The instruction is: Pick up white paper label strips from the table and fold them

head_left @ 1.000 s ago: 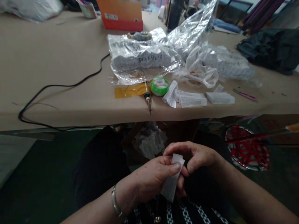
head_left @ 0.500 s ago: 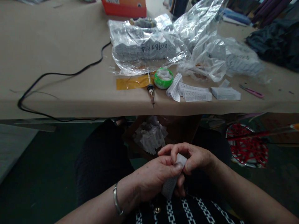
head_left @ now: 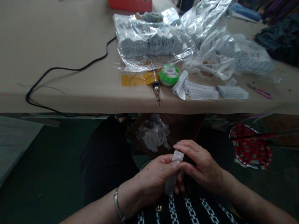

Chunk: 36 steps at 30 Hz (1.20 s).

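Observation:
My left hand point(head_left: 151, 175), with a bangle on its wrist, is closed round a small bundle of white printed labels point(head_left: 178, 156). The thumb presses on their face; the top end stands out above it and the lower end hangs below the palm. My right hand point(head_left: 205, 163) is beside the top end, thumb and fingers apart. Its thumb tip is close to the left thumb; whether it touches the labels I cannot tell. Beyond both hands, a cardboard box point(head_left: 184, 130) under the table edge holds many loose white labels point(head_left: 154, 133).
On the table point(head_left: 77, 90) are fanned labels point(head_left: 202, 91), a label stack point(head_left: 233, 92), pink-handled tweezers or a cutter point(head_left: 260, 91), a green tub point(head_left: 169, 79), a soldering-iron-like tool point(head_left: 156, 90), its black cord point(head_left: 81, 68) and plastic bags point(head_left: 154, 46). A red-filled basket point(head_left: 252, 146) stands low right.
My right hand has come away from the labels and its fingers have spread. My left hand still holds the bundle. The whole view has shifted slightly.

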Tool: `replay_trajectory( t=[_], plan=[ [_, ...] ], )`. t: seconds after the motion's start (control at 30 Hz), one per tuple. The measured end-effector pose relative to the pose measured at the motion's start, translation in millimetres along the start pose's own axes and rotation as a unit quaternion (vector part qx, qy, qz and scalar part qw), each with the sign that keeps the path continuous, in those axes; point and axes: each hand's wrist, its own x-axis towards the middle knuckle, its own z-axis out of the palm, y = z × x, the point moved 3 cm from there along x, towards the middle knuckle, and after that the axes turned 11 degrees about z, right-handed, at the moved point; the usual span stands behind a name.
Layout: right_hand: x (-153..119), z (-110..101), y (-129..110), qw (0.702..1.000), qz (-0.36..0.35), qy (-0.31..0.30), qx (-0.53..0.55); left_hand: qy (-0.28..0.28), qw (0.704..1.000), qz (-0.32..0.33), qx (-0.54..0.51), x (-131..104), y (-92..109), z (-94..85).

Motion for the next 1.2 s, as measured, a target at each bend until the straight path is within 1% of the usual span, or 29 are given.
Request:
replay_trajectory(
  t=[0.27, 0.5, 0.57, 0.7, 0.9, 0.97, 1.0, 1.03, 1.1, 1.17, 1.2],
  plan=[
    [-3, 5, -2, 1.0, -0.008, -0.007, -0.018, 0.007, 1.0, 0.002, -0.011, 0, -1, -1.0],
    [1, 6, -2, 1.0, 0.0, -0.024, 0.016, 0.016, 1.0, 0.017, -0.007, 0, 2, -0.3],
    [2, 6, -2, 1.0, 0.003, -0.014, 0.023, 0.019, 0.999, 0.025, -0.004, 0, 3, -0.2],
    [5, 7, -1, 0.998, 0.035, 0.012, 0.059, 0.024, 0.999, 0.039, 0.003, 1, 6, -1.3],
    [13, 11, 0, 0.99, 0.08, -0.035, 0.113, 0.04, 0.998, 0.041, 0.027, 2, 11, -3.2],
    [17, 11, 3, 0.977, 0.125, -0.032, 0.169, 0.035, 0.998, 0.058, 0.019, 2, 13, -3.3],
    [19, 11, 5, 0.965, 0.154, -0.026, 0.212, 0.03, 0.997, 0.068, 0.014, 1, 15, -3.3],
    [21, 11, 7, 0.947, 0.184, -0.029, 0.261, 0.026, 0.996, 0.08, 0.01, 1, 16, -3.5],
    [25, 15, 9, 0.903, 0.233, -0.056, 0.355, 0.026, 0.994, 0.103, 0.012, 1, 20, -4.3],
    [29, 20, 8, 0.862, 0.267, -0.095, 0.42, 0.027, 0.991, 0.128, 0.034, 1, 23, -5.0],
    [32, 23, 7, 0.847, 0.278, -0.11, 0.44, 0.03, 0.988, 0.141, 0.048, 1, 24, -5.3]
  ],
)
